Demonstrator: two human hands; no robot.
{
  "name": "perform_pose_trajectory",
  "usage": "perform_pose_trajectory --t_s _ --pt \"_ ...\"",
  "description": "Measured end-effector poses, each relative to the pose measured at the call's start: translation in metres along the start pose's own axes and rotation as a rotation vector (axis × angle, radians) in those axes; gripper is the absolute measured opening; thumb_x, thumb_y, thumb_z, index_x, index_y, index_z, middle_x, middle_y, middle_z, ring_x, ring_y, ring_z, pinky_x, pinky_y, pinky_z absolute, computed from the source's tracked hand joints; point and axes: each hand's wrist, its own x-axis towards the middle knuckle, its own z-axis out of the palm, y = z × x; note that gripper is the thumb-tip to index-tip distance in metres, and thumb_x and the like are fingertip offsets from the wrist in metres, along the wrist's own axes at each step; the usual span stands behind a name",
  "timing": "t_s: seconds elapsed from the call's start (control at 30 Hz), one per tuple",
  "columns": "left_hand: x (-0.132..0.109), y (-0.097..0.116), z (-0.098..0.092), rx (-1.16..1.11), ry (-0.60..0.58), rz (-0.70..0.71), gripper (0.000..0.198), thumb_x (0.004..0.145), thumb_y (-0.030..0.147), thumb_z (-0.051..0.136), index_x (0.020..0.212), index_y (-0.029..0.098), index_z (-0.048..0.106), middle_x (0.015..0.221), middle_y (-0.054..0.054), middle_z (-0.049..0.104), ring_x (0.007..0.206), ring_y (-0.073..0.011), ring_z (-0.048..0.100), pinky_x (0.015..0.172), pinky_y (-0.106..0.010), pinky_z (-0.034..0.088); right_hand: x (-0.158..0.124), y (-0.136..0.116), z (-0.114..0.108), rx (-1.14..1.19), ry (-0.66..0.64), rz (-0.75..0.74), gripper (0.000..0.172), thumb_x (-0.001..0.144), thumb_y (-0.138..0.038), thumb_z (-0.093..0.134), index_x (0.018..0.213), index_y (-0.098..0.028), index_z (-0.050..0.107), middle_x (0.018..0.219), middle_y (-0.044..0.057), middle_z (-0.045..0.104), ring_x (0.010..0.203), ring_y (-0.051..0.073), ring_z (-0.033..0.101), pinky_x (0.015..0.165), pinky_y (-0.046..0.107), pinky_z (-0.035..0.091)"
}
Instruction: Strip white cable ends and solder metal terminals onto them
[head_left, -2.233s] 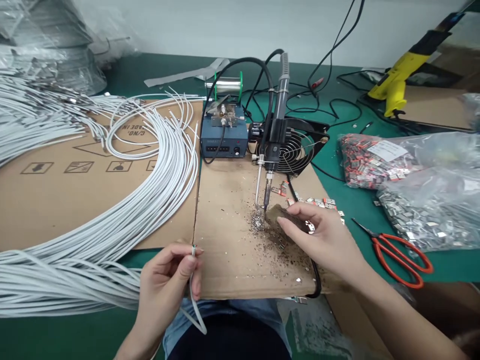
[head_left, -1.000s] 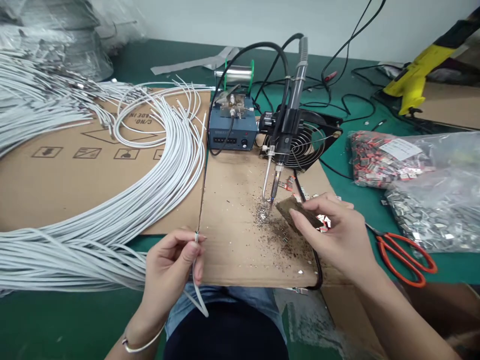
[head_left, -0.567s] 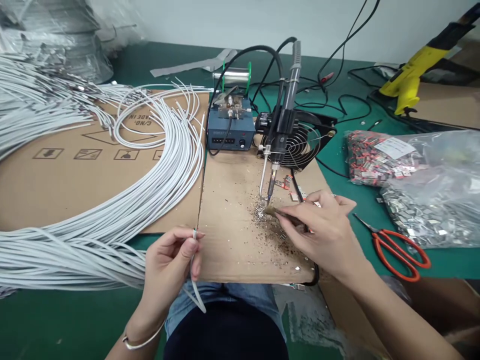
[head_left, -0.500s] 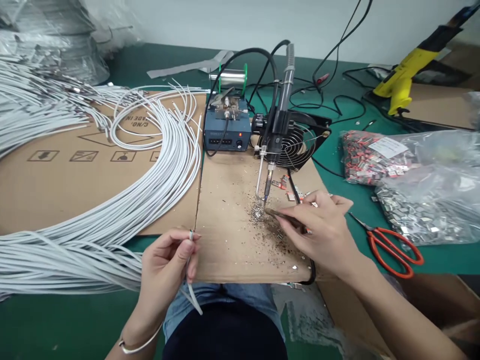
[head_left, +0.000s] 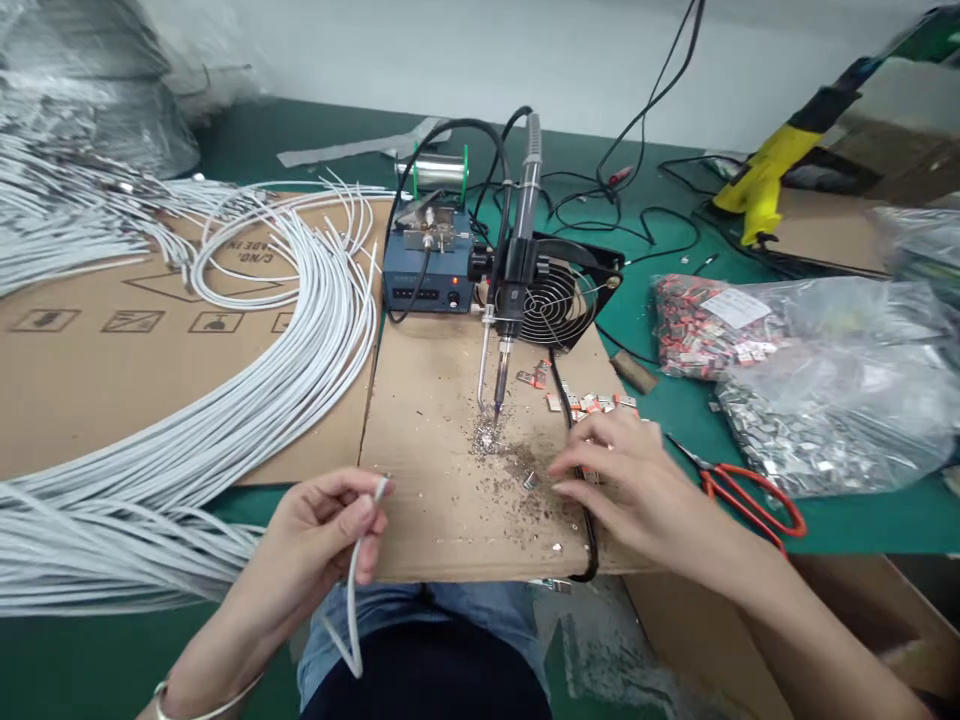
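One slim, white, round cable [head_left: 352, 610] is gripped in your left hand [head_left: 319, 535], its tip over the brown cardboard sheet [head_left: 439, 520]. Your right hand [head_left: 637, 490], thumb and fingers parted, hangs beside a small silver metal piece [head_left: 529, 480]. Beyond, a black-and-grey, pen-shaped soldering iron [head_left: 513, 285] points downward.

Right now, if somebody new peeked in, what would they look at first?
Probably the big curve of white cables sweeping over the cardboard on the left. Next, the bright yellow tool at the back right. Then the dark soldering iron in the middle, pointing down beyond the left hand and right hand.
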Motion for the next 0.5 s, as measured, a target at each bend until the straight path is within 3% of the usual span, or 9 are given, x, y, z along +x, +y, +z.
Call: perform_pose_trajectory --t_s 0.1,0.2,0.37,0.5 --pt "0.007 0.001 -0.001 0.130 -0.126 -0.111 0.024 0.058 0.029 0.082 0.072 0.016 0.068 0.050 0.000 0.061 0.031 -0.0078 0.049 0.028 -0.014 0.034 0.009 -0.007 0.013 0.106 -0.149 -0.014 0.011 0.085 -0.015 0.052 0.085 -0.022 0.061 0.086 0.005 0.057 0.083 0.022 0.052 0.071 0.035 0.039" --pt "0.012 0.006 0.007 0.255 -0.226 -0.135 0.017 0.064 0.028 0.076 0.072 0.016 0.067 0.042 0.000 0.058 0.029 -0.0080 0.046 0.029 -0.015 0.034 0.015 -0.001 0.017 0.147 -0.199 -0.019 0.011 0.085 -0.014 0.051 0.083 -0.022 0.059 0.086 0.005 0.056 0.084 0.023 0.051 0.071 0.036 0.040" --pt "0.019 0.017 0.032 0.306 -0.290 -0.165 0.007 0.068 0.021 0.069 0.065 0.015 0.067 0.041 0.002 0.056 0.031 -0.0080 0.045 0.030 -0.015 0.036 0.015 0.002 0.016 0.208 -0.206 -0.039 0.013 0.087 -0.016 0.050 0.078 -0.022 0.056 0.086 0.006 0.057 0.083 0.023 0.052 0.072 0.039 0.040" --pt "0.033 0.018 0.042 0.415 -0.323 -0.167 0.007 0.071 0.015 0.063 0.065 0.014 0.068 0.041 0.003 0.055 0.032 -0.0077 0.046 0.031 -0.015 0.037 0.015 -0.003 0.015 0.478 -0.217 0.130 0.010 0.088 -0.024 0.051 0.079 -0.022 0.056 0.080 0.004 0.063 0.074 0.020 0.057 0.066 0.036 0.045"
